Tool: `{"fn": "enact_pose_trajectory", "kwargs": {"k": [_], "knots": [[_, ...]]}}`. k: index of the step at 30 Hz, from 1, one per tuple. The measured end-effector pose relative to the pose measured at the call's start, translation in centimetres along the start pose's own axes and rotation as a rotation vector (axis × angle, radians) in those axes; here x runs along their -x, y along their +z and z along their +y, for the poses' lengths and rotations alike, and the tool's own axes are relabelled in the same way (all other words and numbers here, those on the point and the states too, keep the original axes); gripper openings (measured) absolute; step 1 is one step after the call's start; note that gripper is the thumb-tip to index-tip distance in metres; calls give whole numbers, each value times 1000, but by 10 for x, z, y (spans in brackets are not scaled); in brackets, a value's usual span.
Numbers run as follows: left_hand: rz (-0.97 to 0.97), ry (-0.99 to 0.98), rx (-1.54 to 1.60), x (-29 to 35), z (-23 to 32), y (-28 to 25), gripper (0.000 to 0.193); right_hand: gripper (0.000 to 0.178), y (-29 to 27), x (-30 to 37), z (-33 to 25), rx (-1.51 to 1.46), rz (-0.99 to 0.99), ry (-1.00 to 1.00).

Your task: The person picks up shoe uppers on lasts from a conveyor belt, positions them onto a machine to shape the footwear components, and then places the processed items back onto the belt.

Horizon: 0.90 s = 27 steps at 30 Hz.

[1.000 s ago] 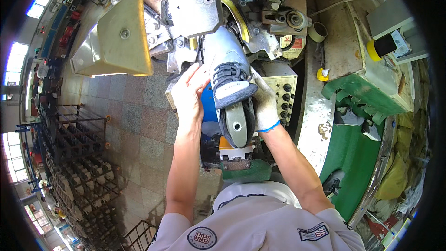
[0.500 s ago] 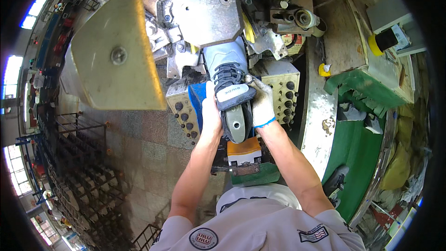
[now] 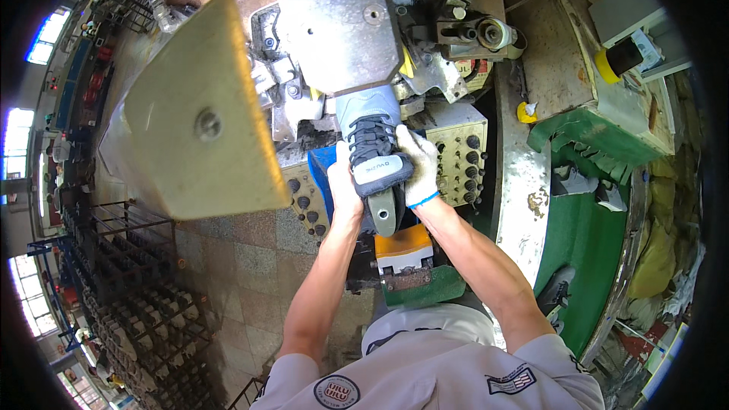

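Note:
A grey shoe upper [image 3: 370, 133] with dark laces and a padded tongue sits on a grey-green shoe last [image 3: 383, 216], toe pointing away from me. Its toe end goes out of sight beneath a thick metal plate [image 3: 338, 26] of a machine. My left hand [image 3: 344, 188] is closed along the shoe's left side, fingers partly hidden. On the right side, my right hand [image 3: 420, 163], in a white glove with a blue cuff, grips the shoe beside the laces and collar. Metal clamp parts [image 3: 292, 95] flank the toe.
A large yellowish guard [image 3: 201, 121] hangs close at the left. Control panels with dark knobs [image 3: 472, 163] flank the shoe. An orange pad [image 3: 402, 241] lies below the last. At right, a green chute [image 3: 585, 247] holds several shoe pieces; shoe racks [image 3: 140, 319] stand at left.
My right fingers, bent at the lace edge before, now lie along the shoe's side. My left hand stays on the shoe. The whole view has shifted slightly.

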State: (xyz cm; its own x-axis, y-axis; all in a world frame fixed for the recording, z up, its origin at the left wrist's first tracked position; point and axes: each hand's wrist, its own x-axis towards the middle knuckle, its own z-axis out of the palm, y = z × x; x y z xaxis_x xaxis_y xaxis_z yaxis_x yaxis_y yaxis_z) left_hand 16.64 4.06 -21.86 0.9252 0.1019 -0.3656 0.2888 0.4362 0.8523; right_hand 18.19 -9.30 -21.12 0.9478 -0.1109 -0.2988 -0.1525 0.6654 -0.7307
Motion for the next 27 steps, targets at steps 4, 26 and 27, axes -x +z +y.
{"fn": "enact_pose_trajectory", "kwargs": {"k": [4,26,27], "knots": [[38,26,-10,16,7,8,55,29,2,6,-3,58,36,-4],[578,-249,-630,132,-257,-109,59,45,-133,154,-107,261,133,-38],[480,-232,-573,140,-227,-102,67,44,-143,152,-107,272,135,-40]]}}
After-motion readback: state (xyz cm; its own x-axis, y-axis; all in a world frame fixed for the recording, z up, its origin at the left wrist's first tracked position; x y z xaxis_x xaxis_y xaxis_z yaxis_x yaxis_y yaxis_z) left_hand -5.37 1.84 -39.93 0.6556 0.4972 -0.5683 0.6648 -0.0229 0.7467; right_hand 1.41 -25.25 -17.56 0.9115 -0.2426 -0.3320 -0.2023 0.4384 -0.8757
